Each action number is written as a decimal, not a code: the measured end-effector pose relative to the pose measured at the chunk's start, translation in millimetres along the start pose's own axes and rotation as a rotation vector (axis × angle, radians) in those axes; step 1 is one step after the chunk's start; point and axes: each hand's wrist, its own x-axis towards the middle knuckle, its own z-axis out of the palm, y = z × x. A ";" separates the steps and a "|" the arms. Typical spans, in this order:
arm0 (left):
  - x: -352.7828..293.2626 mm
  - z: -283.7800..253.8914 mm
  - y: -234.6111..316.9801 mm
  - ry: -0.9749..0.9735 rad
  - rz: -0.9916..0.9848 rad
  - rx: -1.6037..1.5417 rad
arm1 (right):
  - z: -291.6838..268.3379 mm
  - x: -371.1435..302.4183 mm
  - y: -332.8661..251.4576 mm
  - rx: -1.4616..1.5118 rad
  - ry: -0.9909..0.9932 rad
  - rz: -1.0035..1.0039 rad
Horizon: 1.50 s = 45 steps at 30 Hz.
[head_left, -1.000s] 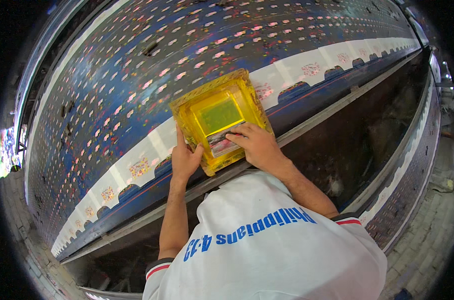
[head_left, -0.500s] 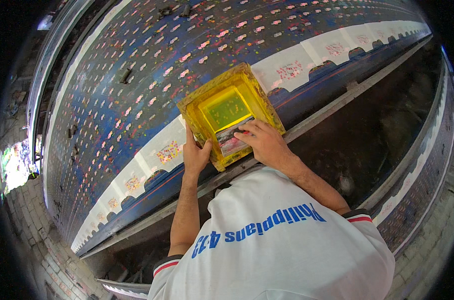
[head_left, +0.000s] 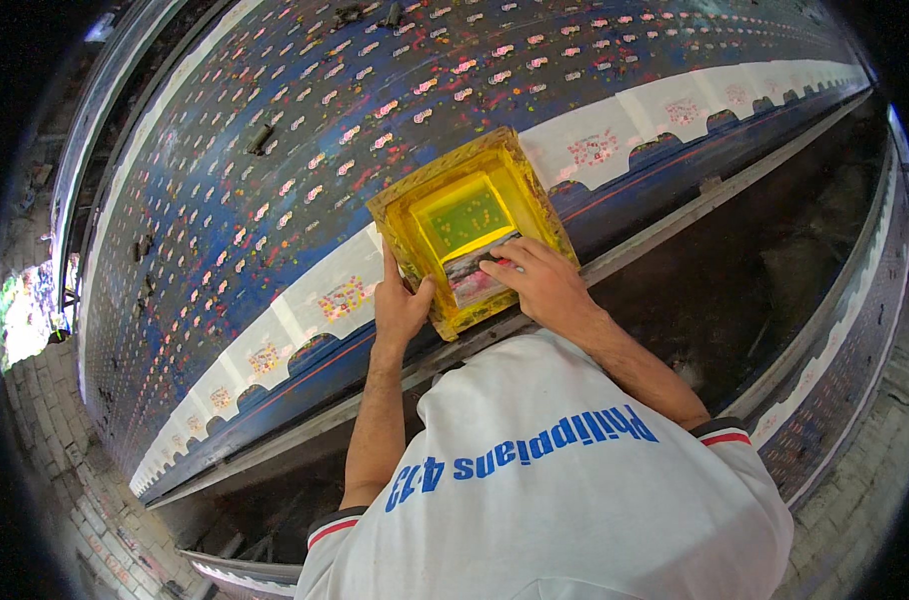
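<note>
Here, the yellow printing frame point(head_left: 441, 168) lies at a slant on a long, dark surface point(head_left: 210, 255), over part of a white strip point(head_left: 630, 106). The left hand point(head_left: 405, 308) holds the frame's left side, with the thumb on the near side and the fingers along the outer edge. The right hand point(head_left: 555, 287) is inside the frame, with its fingers bent and closed on a flat, smeary squeegee point(head_left: 468, 282). The squeegee sits in the near part of the frame, next to the green mesh window point(head_left: 469, 216), which has small spots on it. On the strip, a yellow and pink print point(head_left: 342, 297) shows to the left of the frame and a pink print point(head_left: 592, 150) to the right.

I think the paint-spreading step is in hand. The next wipe would need the frame held very still and the squeegee pressed evenly.
</note>
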 end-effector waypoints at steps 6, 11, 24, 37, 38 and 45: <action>0.8 -1.3 5.3 -0.024 -0.037 0.010 | -2.5 72.3 11.3 0.053 -0.029 0.078; 3.2 -1.3 5.5 -0.030 -0.028 0.027 | -21.2 122.5 29.3 0.086 -0.132 0.073; -0.2 -4.2 14.0 -0.027 -0.051 0.054 | -11.2 31.3 4.3 0.063 -0.119 0.087; 18.2 41.3 61.4 0.055 0.064 0.007 | -63.7 -3.7 52.9 0.019 -0.087 -0.001; 25.5 54.2 71.1 0.058 0.069 0.007 | -75.0 -5.3 67.1 0.011 -0.082 0.006; 74.4 158.8 145.7 0.023 0.021 -0.008 | -131.6 -39.0 175.9 -0.025 -0.016 0.030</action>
